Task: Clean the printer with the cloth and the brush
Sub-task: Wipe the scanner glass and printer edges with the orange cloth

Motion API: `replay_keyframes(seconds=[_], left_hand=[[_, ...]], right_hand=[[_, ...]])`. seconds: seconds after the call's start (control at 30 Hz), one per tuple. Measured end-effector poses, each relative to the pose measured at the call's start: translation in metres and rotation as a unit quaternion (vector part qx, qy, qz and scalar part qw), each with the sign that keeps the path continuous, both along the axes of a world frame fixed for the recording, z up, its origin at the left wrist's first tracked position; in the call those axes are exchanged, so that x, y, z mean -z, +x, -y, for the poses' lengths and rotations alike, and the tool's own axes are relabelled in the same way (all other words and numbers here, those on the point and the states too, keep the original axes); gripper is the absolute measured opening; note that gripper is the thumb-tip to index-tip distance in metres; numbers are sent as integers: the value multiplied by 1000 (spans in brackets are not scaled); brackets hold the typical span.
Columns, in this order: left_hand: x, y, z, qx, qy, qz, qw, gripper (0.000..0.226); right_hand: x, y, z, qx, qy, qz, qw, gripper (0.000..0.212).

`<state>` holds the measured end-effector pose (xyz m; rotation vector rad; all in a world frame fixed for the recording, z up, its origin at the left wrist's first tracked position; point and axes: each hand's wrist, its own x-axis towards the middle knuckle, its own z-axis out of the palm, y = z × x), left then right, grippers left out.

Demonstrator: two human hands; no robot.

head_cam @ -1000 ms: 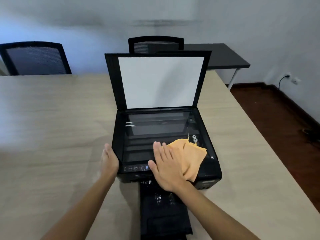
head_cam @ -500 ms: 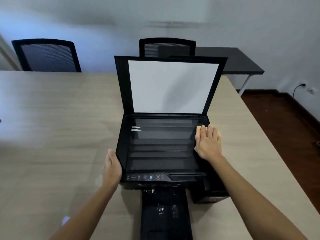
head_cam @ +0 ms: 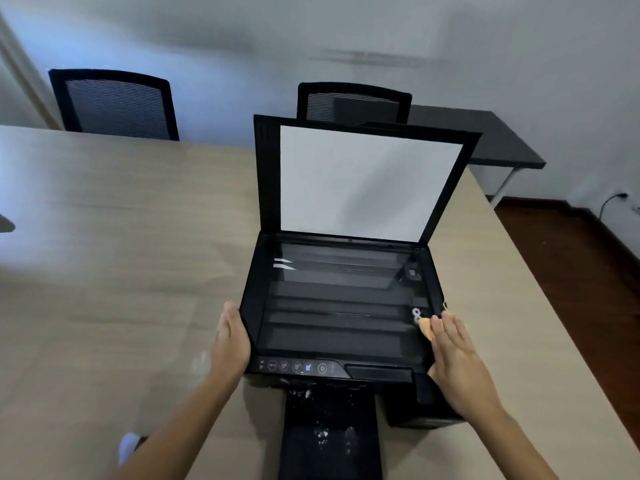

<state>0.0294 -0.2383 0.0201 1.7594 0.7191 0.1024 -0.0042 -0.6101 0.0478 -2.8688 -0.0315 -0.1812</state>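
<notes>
A black printer [head_cam: 332, 370] stands on the light wooden table [head_cam: 104, 271] with its scanner lid [head_cam: 360, 181] raised and the glass [head_cam: 336, 299] bare. My right hand [head_cam: 457, 362] lies flat on the printer's right edge and presses an orange cloth [head_cam: 426, 330] under its fingers; only a corner of the cloth shows. My left hand [head_cam: 231, 337] rests flat against the printer's left side, holding nothing. The black output tray [head_cam: 329, 434] sticks out toward me and has white specks on it. No brush is in view.
Two black mesh chairs [head_cam: 114, 105] [head_cam: 353, 102] stand behind the table. A dark side table [head_cam: 485, 140] is at the back right. The table's right edge drops to a brown floor [head_cam: 571, 258]. A small white object [head_cam: 126, 445] peeks out beside my left forearm.
My right hand swept the cloth from the front of the glass up to the right edge, then slid it back toward me along that edge. My left hand stayed on the printer's left side.
</notes>
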Motion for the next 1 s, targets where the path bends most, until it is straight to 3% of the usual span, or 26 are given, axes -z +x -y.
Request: replay_keyframes(seconds=[0.07, 0.13, 0.2, 0.27, 0.37, 0.43, 0.57, 0.63, 0.7, 0.77, 0.83, 0.9, 0.97, 1.0], left_hand=[[0, 0, 2, 7, -5, -9, 1000, 116], [-1, -1, 3, 2, -15, -5, 1000, 118], [-3, 0, 3, 3, -24, -1, 1000, 122], [-6, 0, 3, 11, -25, -5, 1000, 109], [-10, -5, 5, 21, -32, -2, 999, 85], [-13, -5, 5, 30, -49, -8, 998, 79], [-17, -1, 5, 44, -66, -33, 996, 76], [-16, 1, 2, 56, -82, -49, 994, 77], [-18, -1, -1, 64, -99, -71, 990, 77], [-29, -14, -1, 57, -91, -55, 993, 68], [-46, -41, 4, 23, -43, 33, 998, 51], [-61, -77, 7, -7, -43, 126, 991, 35], [-78, -106, 10, 2, -138, 141, 980, 36], [-84, -116, 10, 12, -236, 148, 960, 41]], right_hand=[[4, -1, -16, 56, -25, 0, 998, 54], [6, -2, -56, 51, -22, 8, 998, 55], [7, -10, -115, -3, 20, 6, 1000, 67], [5, -22, -164, -111, 53, 14, 992, 72], [-1, -22, -160, -205, 54, 13, 977, 73], [2, -18, -118, -154, 26, 19, 988, 73], [-6, -12, -68, 58, -18, -34, 998, 74], [-11, -15, -103, 36, -2, -52, 998, 75], [-17, -25, -149, -64, 57, -71, 994, 72], [-37, -35, -182, -113, 180, -94, 973, 51], [-66, -40, -197, -50, 310, -78, 946, 15], [-88, -47, -215, -3, 409, -54, 911, 15], [-103, -60, -240, -33, 452, -53, 890, 19], [-105, -68, -253, -72, 464, -72, 880, 20]])
